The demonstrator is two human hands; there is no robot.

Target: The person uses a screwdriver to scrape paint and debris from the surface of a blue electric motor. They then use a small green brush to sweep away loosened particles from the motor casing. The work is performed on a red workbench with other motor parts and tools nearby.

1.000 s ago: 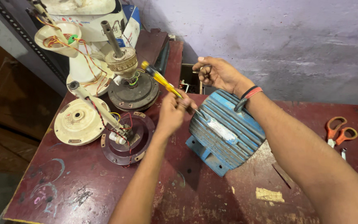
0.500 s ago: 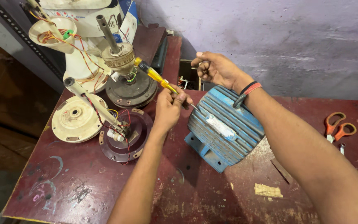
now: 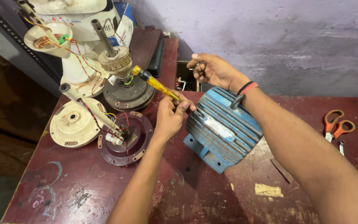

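While our left hand [image 3: 171, 116] grips the yellow-handled screwdriver [image 3: 156, 84] near the front of its handle, the blade runs down and to the right to the upper left end of the blue finned motor housing [image 3: 222, 126]. The tip is hidden behind the fingers and the housing edge, so we cannot tell whether it sits in a screw head. Our right hand [image 3: 212, 69] is raised past the far end of the housing, fingers curled around something small; what it pinches is too small to identify. A dark band with an orange edge [image 3: 247, 88] sits on that wrist.

The housing lies tilted on the dark red worktable [image 3: 83, 195], near its middle, with a pale label strip along the ribs and a blue mounting foot toward us.

We judge the step in hand to be work on a fastener at the end face of the housing. The next move calls for a seated tip, the blade kept in line with the fastener, and steady downward pressure, since the housing rests on its ribs and could rock.

To the left stand a dismantled fan motor [image 3: 123, 79] with coloured wiring, a cream round cover [image 3: 72, 123] and a dark ring plate [image 3: 123, 137]. Orange-handled scissors [image 3: 335, 123] lie well apart at the right edge.
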